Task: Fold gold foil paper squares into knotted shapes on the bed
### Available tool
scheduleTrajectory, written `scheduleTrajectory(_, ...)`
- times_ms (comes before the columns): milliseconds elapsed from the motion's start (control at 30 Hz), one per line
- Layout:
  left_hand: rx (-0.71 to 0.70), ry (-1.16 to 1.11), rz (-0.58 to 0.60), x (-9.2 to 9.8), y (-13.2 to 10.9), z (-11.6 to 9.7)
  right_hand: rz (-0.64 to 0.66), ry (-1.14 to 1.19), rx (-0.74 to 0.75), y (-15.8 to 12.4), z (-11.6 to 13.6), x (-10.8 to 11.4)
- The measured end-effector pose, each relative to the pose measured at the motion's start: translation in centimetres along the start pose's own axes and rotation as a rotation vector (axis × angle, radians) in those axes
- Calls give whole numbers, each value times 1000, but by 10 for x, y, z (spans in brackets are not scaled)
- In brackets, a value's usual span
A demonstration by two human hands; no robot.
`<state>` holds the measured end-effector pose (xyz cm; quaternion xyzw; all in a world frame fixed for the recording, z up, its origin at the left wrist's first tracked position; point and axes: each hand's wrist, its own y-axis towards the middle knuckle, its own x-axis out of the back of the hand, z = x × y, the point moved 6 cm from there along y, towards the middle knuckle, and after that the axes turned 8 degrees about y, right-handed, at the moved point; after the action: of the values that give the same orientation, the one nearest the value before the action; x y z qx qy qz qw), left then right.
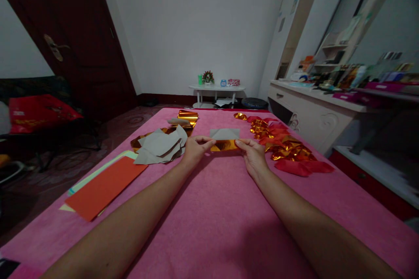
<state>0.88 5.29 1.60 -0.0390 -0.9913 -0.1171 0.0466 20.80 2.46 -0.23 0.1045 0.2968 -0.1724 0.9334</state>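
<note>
Between my two hands is a sheet of gold foil paper (225, 145), its near part folded over to show a shiny gold strip and its far part showing the grey back. My left hand (197, 147) pinches the left end of the fold between thumb and fingers. At the right end, my right hand (252, 151) pinches it the same way. A loose stack of grey-backed foil sheets (160, 144) lies just left of my left hand. To the right of my right hand are several folded gold foil pieces (290, 148) among red ones (304, 167).
Orange paper sheets (106, 185) lie over paler ones on the pink-covered table (209, 226). A gold foil roll (188, 117) rests at the far left. Beyond stands a small white table (216, 87); a cluttered dresser (310, 109) is on the right, a red bag (42, 113) on the left.
</note>
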Motion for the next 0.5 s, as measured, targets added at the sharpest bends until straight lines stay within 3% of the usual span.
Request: scheduleTrajectory(500, -34, -44, -6, 0, 1, -1, -53, -1, -18, -1, 3, 2)
